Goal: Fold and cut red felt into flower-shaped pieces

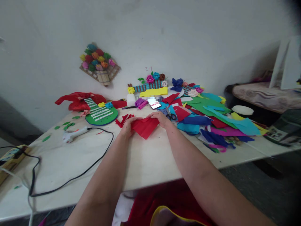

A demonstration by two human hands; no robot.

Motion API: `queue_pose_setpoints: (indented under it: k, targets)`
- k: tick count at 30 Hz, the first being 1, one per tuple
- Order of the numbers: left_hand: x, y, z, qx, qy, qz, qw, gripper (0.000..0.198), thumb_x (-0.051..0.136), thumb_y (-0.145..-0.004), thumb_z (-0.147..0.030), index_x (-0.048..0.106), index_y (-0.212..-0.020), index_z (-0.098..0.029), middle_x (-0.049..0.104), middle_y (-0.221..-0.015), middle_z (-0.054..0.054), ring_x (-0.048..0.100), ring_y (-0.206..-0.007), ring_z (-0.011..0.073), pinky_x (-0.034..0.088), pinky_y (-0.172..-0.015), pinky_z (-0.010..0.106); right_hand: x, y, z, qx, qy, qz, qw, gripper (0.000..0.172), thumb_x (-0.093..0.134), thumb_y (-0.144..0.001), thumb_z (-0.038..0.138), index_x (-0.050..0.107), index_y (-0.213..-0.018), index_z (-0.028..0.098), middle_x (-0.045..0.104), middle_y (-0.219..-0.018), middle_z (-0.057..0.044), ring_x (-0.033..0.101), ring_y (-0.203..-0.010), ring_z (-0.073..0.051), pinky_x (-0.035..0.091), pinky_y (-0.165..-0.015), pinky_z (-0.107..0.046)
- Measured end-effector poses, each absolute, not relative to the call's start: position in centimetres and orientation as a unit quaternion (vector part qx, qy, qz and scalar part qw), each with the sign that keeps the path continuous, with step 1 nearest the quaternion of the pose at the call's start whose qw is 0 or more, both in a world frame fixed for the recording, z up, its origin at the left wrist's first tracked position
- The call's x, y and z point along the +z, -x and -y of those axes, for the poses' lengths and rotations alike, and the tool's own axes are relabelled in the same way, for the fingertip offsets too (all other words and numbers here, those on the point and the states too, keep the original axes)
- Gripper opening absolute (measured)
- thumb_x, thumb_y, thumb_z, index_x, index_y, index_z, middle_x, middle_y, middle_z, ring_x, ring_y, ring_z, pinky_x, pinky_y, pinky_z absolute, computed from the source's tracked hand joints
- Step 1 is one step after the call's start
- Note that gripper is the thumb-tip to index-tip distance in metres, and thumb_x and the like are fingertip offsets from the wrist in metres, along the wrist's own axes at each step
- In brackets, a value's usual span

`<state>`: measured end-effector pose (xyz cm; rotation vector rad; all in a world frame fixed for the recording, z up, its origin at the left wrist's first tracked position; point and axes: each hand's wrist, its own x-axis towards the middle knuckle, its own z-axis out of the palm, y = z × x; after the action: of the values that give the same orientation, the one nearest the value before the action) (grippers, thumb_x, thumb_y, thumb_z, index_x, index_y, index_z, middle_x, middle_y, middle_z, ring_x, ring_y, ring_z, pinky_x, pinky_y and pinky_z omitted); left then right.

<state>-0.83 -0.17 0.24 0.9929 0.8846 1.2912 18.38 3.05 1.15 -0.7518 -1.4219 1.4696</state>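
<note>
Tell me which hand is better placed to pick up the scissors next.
Likely the right hand: the scissors lie near its wrist. The left hand is farther off, across the red paper. Both hands hold that paper, so the right would probably need to let go first.

Our left fingers (134, 119) and right fingers (155, 115) are bare, as are both forearms (105, 175). Below the desk's (150, 163) near edge we wear deep red clothing (175, 194), with curved yellow trim (162, 207) bordering a pale mauve patch (168, 216).
</note>
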Motion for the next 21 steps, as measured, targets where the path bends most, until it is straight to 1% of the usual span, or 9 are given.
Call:
queue_pose_setpoints:
  k: [2, 5, 7, 10, 12, 16, 21]
  targets:
    - [0.27, 0.8, 0.34, 0.554, -0.448, -0.382, 0.588, 0.022, 0.065, -0.063, -0.028, 0.069, -0.077, -0.012, 0.068, -0.072, 0.007, 0.062, -0.069, 0.0178, 0.048, -0.064, 0.027, 1.35, -18.34, -2.82, 0.593, 0.293, 0.585, 0.47, 0.017, 0.056, -0.058, 0.02, 0.071, -0.066, 0.015, 0.068, -0.069, -0.003, 0.06, -0.069, -0.016, 0.043, -0.061, -0.024]
    - [0.27, 0.81, 0.55, 0.544, -0.49, -0.379, 0.565, 0.029, 0.075, -0.056, -0.024, 0.068, -0.082, -0.012, 0.068, -0.074, 0.006, 0.062, -0.067, 0.0161, 0.048, -0.065, 0.026, 1.52, -18.2, -2.64, 0.597, 0.301, 0.573, 0.474, 0.014, 0.063, -0.058, 0.025, 0.07, -0.064, 0.015, 0.068, -0.069, -0.004, 0.06, -0.067, -0.016, 0.043, -0.06, -0.025]
    - [0.29, 0.8, 0.67, 0.543, -0.498, -0.38, 0.56, 0.037, 0.077, -0.055, -0.024, 0.067, -0.089, -0.014, 0.069, -0.075, 0.005, 0.062, -0.066, 0.0157, 0.048, -0.065, 0.027, 1.52, -18.08, -2.67, 0.597, 0.315, 0.559, 0.482, 0.016, 0.067, -0.057, 0.028, 0.069, -0.066, 0.015, 0.068, -0.067, -0.003, 0.059, -0.064, -0.016, 0.043, -0.06, -0.026]
    - [0.37, 0.75, 0.8, 0.546, -0.508, -0.373, 0.552, 0.05, 0.077, -0.056, -0.025, 0.063, -0.103, -0.017, 0.069, -0.079, 0.005, 0.063, -0.067, 0.0157, 0.048, -0.065, 0.028, 1.43, -17.98, -2.86, 0.594, 0.324, 0.55, 0.49, 0.023, 0.07, -0.057, 0.033, 0.069, -0.072, 0.016, 0.067, -0.067, -0.003, 0.059, -0.061, -0.015, 0.043, -0.058, -0.026]
    - [0.41, 0.68, 0.83, 0.548, -0.518, -0.367, 0.544, 0.054, 0.077, -0.057, -0.026, 0.061, -0.108, -0.017, 0.07, -0.081, 0.005, 0.063, -0.068, 0.016, 0.049, -0.067, 0.028, 1.34, -17.96, -3.0, 0.592, 0.329, 0.553, 0.485, 0.026, 0.071, -0.058, 0.037, 0.069, -0.074, 0.016, 0.067, -0.068, -0.003, 0.059, -0.061, -0.015, 0.043, -0.057, -0.026]
    - [0.43, 0.51, 0.74, 0.54, -0.526, -0.368, 0.544, 0.049, 0.076, -0.059, -0.029, 0.063, -0.103, -0.014, 0.07, -0.085, 0.008, 0.064, -0.07, 0.017, 0.049, -0.068, 0.029, 1.14, -17.95, -3.14, 0.565, 0.359, 0.585, 0.459, 0.029, 0.073, -0.057, 0.04, 0.068, -0.073, 0.016, 0.066, -0.066, -0.003, 0.059, -0.059, -0.015, 0.043, -0.055, -0.026]
    - [0.5, 0.36, 0.79, 0.526, -0.533, -0.365, 0.553, 0.04, 0.076, -0.059, -0.033, 0.067, -0.092, -0.011, 0.07, -0.083, 0.01, 0.064, -0.07, 0.019, 0.049, -0.068, 0.03, 0.9, -17.84, -3.25, 0.537, 0.388, 0.605, 0.442, 0.027, 0.072, -0.059, 0.041, 0.064, -0.066, 0.016, 0.064, -0.061, -0.002, 0.056, -0.055, -0.014, 0.041, -0.051, -0.025]
